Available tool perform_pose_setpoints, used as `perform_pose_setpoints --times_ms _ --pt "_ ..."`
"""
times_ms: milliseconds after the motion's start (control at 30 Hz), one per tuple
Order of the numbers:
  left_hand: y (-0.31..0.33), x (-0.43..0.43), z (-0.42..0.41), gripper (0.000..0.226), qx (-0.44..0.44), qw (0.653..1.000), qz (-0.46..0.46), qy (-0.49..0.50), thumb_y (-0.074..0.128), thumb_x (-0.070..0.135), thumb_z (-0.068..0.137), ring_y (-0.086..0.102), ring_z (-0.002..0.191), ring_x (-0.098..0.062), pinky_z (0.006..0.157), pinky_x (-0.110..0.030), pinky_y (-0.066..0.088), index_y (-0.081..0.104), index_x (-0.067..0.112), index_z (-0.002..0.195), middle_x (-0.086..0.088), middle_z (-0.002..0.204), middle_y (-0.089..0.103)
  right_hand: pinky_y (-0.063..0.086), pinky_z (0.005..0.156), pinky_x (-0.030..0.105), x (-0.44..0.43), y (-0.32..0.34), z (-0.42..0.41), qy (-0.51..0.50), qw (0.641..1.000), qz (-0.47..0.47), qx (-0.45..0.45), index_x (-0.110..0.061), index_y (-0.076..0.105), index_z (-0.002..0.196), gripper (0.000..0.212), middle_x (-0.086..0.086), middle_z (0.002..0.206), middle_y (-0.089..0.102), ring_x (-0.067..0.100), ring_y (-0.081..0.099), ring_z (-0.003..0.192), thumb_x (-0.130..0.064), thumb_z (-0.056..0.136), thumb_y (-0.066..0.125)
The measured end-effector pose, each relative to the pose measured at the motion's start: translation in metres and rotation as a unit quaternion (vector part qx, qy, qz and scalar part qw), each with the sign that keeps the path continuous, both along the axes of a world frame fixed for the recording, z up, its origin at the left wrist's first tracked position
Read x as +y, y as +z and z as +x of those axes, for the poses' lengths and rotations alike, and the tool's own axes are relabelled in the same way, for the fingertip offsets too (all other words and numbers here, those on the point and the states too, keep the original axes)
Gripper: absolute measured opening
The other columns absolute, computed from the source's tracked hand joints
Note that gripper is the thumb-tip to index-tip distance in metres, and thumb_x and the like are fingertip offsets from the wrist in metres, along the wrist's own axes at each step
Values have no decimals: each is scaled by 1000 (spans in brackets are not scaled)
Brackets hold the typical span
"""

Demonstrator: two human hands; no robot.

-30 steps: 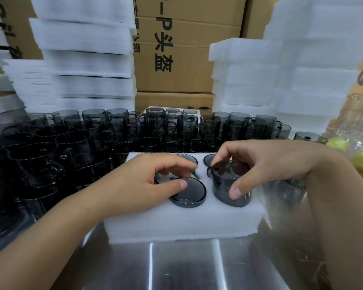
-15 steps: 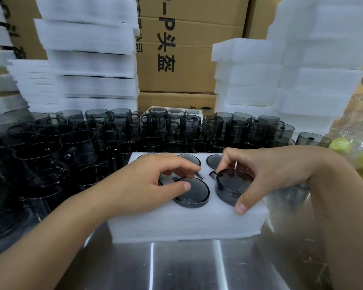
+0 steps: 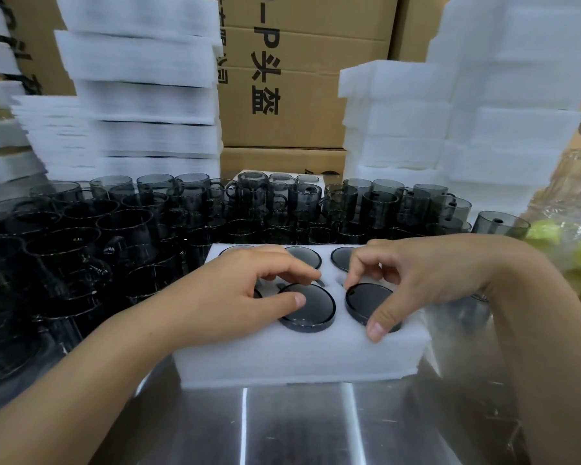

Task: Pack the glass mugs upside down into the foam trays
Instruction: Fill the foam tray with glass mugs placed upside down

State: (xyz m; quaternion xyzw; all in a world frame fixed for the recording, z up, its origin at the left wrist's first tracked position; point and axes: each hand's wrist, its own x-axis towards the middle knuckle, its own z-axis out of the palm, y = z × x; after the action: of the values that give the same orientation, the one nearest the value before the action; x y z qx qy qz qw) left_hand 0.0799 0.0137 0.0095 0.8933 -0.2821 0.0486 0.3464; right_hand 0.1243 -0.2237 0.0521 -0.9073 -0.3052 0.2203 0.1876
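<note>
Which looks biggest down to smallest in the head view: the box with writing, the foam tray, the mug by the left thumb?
1. foam tray
2. box with writing
3. mug
The box stands farther back, partly hidden, so its rank is unsure.

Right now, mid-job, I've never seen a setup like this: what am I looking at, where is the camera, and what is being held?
There is no machine here: these are a person's two bare hands. The single picture comes from a camera worn on the head, looking forward and down. On the metal table lies a white foam tray with round holes, holding dark glass mugs turned upside down, so you see their flat bases. The right hand pinches the front right mug between thumb and fingers; it sits low in its hole. The left hand has its thumb on the front middle mug, fingers curled at its far edge. Behind the tray stand many loose mugs, stacks of foam and cardboard boxes.
</note>
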Motion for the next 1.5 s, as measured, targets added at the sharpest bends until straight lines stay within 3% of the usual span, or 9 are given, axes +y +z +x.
perform_pose_setpoints --times_ms 133,333,500,767,900,1433,1500 --pt "-1 0 1 31 -2 1000 1 -3 65 28 87 54 106 9 90 -22 43 60 55 100 31 107 58 37 64 15 -3 -1 3 0 1000 12 4 -52 61 94 58 -26 79 48 -8 47 64 -73 42 75" --pt "-2 1 1 29 0 1000 -1 -5 64 30 86 54 107 7 89 -25 44 62 57 97 31 109 58 43 60 16 -19 1 9 -7 995 86 42 -45 67 96 50 -17 85 60 -1 55 68 -51 49 82" --pt "-1 1 2 28 0 1000 3 -3 64 29 87 53 107 8 89 -25 43 62 53 101 31 108 58 44 64 19 -23 1 9 -1 996 75 51 -44 67 99 55 -16 87 60 0 54 70 -48 47 84" --pt "-2 2 2 26 9 1000 8 -2 63 31 87 54 108 6 91 -31 45 63 51 103 29 108 59 42 60 20 -21 -2 11 -5 997 64 46 -49 64 93 51 -18 73 55 -1 51 63 -48 46 85" --pt "-2 2 2 27 7 1000 9 -5 63 31 87 54 108 6 90 -28 43 63 52 103 29 108 58 38 58 19 -20 -4 12 6 995 75 70 -47 63 93 48 -9 68 49 4 45 60 -43 51 86" --pt "-3 1 3 25 2 1000 12 7 62 31 88 54 108 4 91 -28 45 64 51 104 32 109 58 27 49 20 -23 -3 11 -21 993 70 90 -45 62 96 46 -9 52 37 7 31 48 -43 56 84" --pt "-4 3 4 25 -16 1000 7 25 62 32 87 53 110 8 92 -20 45 65 48 106 37 109 59 28 50 19 -24 -2 10 -18 993 72 87 -44 63 97 45 -9 52 37 7 31 48 -43 57 84"
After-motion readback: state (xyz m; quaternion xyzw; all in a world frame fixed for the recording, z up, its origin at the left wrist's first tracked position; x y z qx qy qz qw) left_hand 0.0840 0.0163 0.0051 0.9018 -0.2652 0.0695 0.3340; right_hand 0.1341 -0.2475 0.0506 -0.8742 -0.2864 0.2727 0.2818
